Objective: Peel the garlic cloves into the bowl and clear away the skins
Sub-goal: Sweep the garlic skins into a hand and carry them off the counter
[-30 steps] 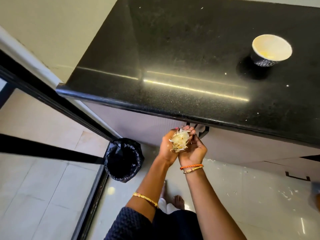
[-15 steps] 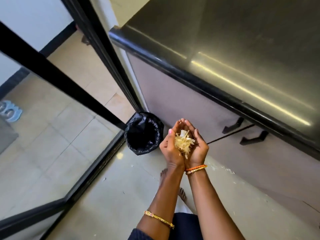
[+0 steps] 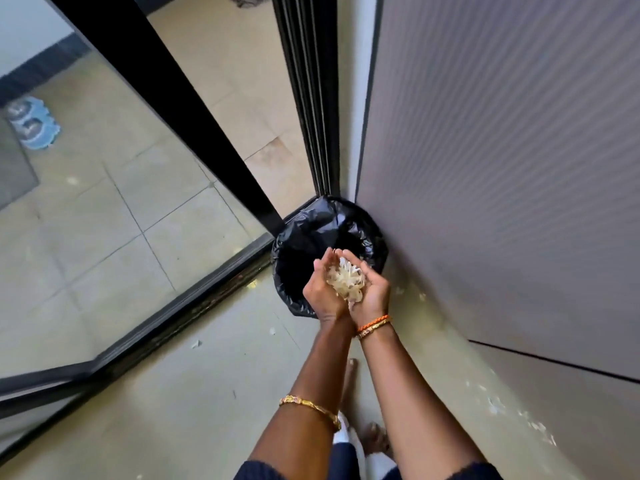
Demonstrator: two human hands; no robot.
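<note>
A heap of pale, papery garlic skins (image 3: pixel 346 282) lies in my two cupped hands. My left hand (image 3: pixel 320 292) and my right hand (image 3: pixel 375 292) press together at the heels and hold the skins between the palms. Both hands hover over the near rim of a bin lined with a black bag (image 3: pixel 304 244), which stands on the floor in the corner. The bowl and the counter top are out of view.
A grey cabinet side (image 3: pixel 502 168) rises on the right of the bin. A black-framed glass door (image 3: pixel 194 126) and its floor track (image 3: pixel 173 317) run on the left. Small skin scraps (image 3: pixel 498 407) dot the tiled floor. My bare feet (image 3: pixel 375 438) show below.
The view has swung down from the counter to the floor corner. My cupped hands with the skins have moved forward from beside the bin to above its rim.
</note>
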